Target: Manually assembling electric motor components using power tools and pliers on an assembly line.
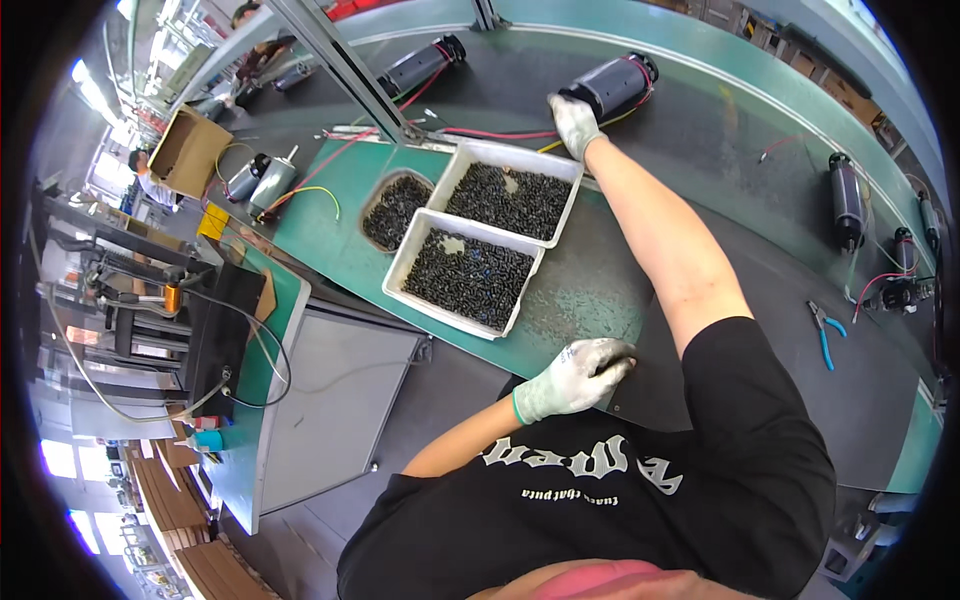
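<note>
My right hand, in a white glove, reaches out to the far side of the bench. Its fingers are closed on the left end of a dark cylindrical electric motor with red and yellow wires. My left hand, gloved in white with a green cuff, is near my body at the bench edge. Its fingers are curled in and pressed together; what they hold, if anything, is hidden. Two white trays of small black cylindrical parts stand left of my hands, beside a smaller container of similar parts.
More motors lie on the dark belt, one at the far left and another at the right. Blue-handled pliers rest at the right. A metal post rises behind the trays. Motors and an open cardboard box are at left.
</note>
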Demonstrator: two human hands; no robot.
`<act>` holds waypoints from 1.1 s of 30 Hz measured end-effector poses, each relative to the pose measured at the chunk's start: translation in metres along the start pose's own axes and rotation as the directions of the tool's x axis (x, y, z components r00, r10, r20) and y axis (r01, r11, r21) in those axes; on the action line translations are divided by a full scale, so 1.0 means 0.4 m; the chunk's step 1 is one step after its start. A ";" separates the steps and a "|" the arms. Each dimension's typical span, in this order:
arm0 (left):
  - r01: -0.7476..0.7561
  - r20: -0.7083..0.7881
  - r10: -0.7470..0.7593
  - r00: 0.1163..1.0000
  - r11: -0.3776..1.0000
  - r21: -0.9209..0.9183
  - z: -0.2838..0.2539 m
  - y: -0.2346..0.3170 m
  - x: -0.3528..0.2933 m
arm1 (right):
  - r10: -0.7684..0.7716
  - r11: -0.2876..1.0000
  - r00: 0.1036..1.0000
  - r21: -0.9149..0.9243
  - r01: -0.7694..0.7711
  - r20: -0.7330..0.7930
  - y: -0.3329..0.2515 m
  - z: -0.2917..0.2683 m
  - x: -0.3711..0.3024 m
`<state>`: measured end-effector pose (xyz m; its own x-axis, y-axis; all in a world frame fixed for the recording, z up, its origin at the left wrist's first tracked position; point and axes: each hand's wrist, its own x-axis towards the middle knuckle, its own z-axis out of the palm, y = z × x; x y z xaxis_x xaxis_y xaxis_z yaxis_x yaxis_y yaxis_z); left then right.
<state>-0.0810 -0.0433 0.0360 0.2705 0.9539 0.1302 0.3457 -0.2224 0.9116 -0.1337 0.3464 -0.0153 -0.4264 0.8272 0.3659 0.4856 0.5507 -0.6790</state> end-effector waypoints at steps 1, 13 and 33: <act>0.078 -0.018 -0.079 0.997 0.996 -0.038 -0.004 -0.004 0.000 | 0.289 0.941 0.957 0.187 -0.283 -0.006 -0.054 0.014 -0.032; 0.356 -0.466 0.284 0.838 0.364 0.861 0.017 -0.016 0.543 | -0.092 0.763 0.896 -0.548 0.343 0.434 -0.096 -0.656 -0.233; -0.339 0.459 0.297 0.837 0.941 0.010 0.344 0.166 0.247 | 0.516 0.845 0.842 0.066 -0.530 0.157 -0.128 -0.703 -0.717</act>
<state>0.0921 0.0086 0.0556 0.7419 0.6398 0.2005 0.2423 -0.5347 0.8095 0.1784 0.1125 0.0934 -0.2282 0.9633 -0.1416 0.5862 0.0199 -0.8099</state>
